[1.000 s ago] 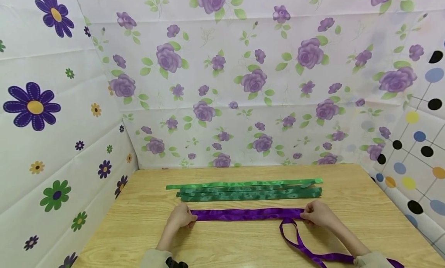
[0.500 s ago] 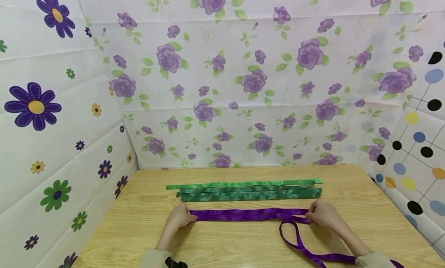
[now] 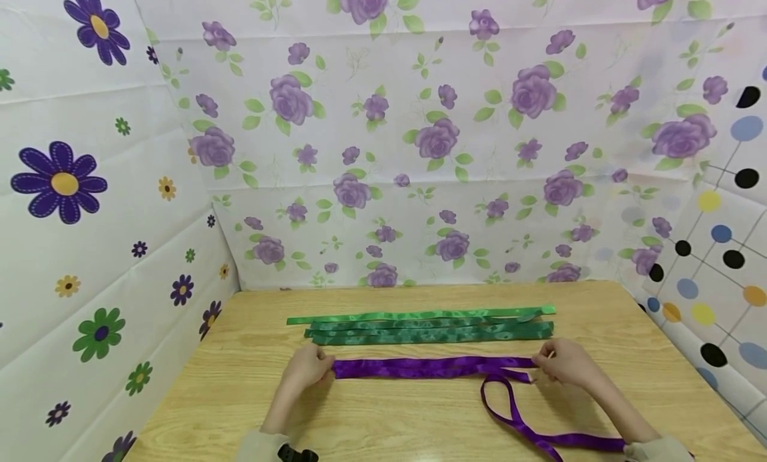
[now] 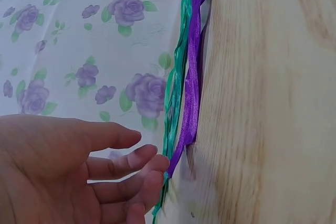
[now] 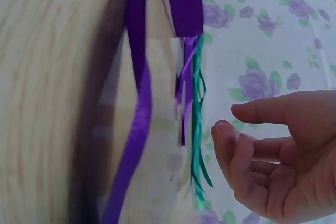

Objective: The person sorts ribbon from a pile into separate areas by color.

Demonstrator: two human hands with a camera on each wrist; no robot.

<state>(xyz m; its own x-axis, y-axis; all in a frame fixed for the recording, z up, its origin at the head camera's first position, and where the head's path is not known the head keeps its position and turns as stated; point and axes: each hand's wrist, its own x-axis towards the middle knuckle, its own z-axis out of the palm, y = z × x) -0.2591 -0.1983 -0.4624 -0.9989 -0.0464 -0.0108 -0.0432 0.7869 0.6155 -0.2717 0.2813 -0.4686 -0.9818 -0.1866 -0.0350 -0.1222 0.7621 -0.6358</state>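
Note:
Folded purple ribbon (image 3: 407, 367) lies in flat strands across the table, its two right-hand ends spread apart. At its left end is my left hand (image 3: 303, 367), fingertips right by the ribbon; the left wrist view shows the thumb (image 4: 123, 136) apart from loosely bent fingers. My right hand (image 3: 564, 362) is beside the upper right strand. In the right wrist view, a gap shows between the thumb (image 5: 257, 113) and the curled fingers, with no ribbon in it. A narrow purple length (image 3: 515, 419) loops from the right end toward the right forearm.
Several dark green ribbons (image 3: 431, 333) lie in parallel behind the purple one, with a bright green ribbon (image 3: 359, 318) farthest back. All rest on a wooden table (image 3: 383, 422). Flowered sheeting (image 3: 383, 149) rises behind, and a dotted sheet (image 3: 719, 302) stands at the right.
My left hand has drawn slightly left and up from the ribbon's end. The right hand has shifted right and up, and the lower strand's end has come free of its fingers.

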